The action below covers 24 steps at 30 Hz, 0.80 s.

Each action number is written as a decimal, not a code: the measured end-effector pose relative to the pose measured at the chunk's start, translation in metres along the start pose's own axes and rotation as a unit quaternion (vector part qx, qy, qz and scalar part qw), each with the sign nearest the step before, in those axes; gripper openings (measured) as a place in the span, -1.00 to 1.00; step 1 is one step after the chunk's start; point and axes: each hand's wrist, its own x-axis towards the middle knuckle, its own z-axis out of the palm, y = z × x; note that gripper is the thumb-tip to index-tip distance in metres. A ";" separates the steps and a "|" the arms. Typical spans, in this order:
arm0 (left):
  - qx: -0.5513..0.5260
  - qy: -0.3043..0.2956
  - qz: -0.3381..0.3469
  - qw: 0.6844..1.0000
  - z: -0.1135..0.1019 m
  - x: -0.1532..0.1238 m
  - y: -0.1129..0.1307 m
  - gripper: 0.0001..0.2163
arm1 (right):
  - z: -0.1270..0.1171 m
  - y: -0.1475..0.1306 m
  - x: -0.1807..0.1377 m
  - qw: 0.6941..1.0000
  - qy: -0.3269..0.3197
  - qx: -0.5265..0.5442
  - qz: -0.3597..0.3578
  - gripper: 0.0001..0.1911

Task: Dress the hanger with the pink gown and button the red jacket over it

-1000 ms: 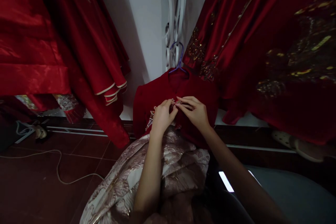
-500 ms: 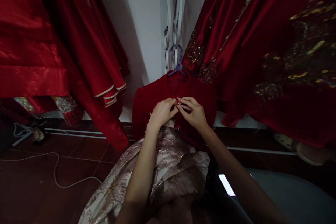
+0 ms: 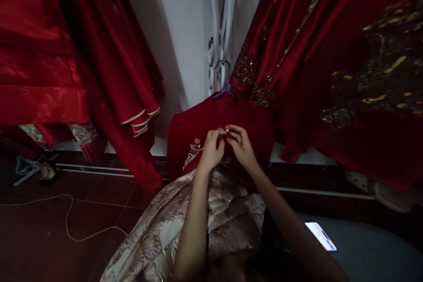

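A dark red jacket point(image 3: 185, 128) hangs on a purple hanger point(image 3: 226, 90) directly in front of me. My left hand point(image 3: 211, 152) has its fingertips pinched on the jacket's front opening at chest height. Opposite it, my right hand point(image 3: 243, 147) pinches the same spot with curled fingers, beside a small sparkling button point(image 3: 227, 128). Another jewelled button point(image 3: 227, 160) shows lower down between my wrists. A beaded ornament point(image 3: 193, 153) decorates the jacket left of my left hand. The fabric between my fingertips is partly hidden.
Shiny pale brocade fabric point(image 3: 155, 233) spreads below my arms. Red garments point(image 3: 125, 75) hang at left, and sequined red ones point(image 3: 373, 66) at right. A lit phone point(image 3: 321, 235) lies on a grey seat point(image 3: 370, 246). A white cable point(image 3: 69, 216) crosses the tiled floor.
My left hand has shifted right and slightly down, uncovering the beaded ornament. My right hand has moved a little left and down. More of the phone shows beside my right forearm.
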 end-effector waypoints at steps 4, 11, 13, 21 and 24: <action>-0.107 -0.048 -0.086 0.989 0.017 -0.023 -0.024 -0.44 | -0.008 0.013 -0.025 0.989 -0.044 -0.140 0.036 -0.26; -0.240 -0.049 -0.163 0.956 0.013 -0.032 -0.039 -0.52 | -0.005 0.045 -0.047 0.949 -0.037 -0.311 -0.035 -0.17; -0.287 -0.039 -0.166 0.943 0.012 -0.031 -0.039 -0.59 | -0.002 0.055 -0.052 0.950 -0.019 -0.308 -0.038 -0.27; -0.330 0.038 -0.188 0.924 0.015 -0.028 -0.047 -0.69 | -0.050 0.021 -0.019 0.972 0.088 -0.217 0.022 -0.71; -0.321 0.044 -0.180 0.928 0.022 -0.028 -0.052 -0.70 | -0.083 -0.024 -0.006 0.979 0.028 -0.193 0.053 -0.73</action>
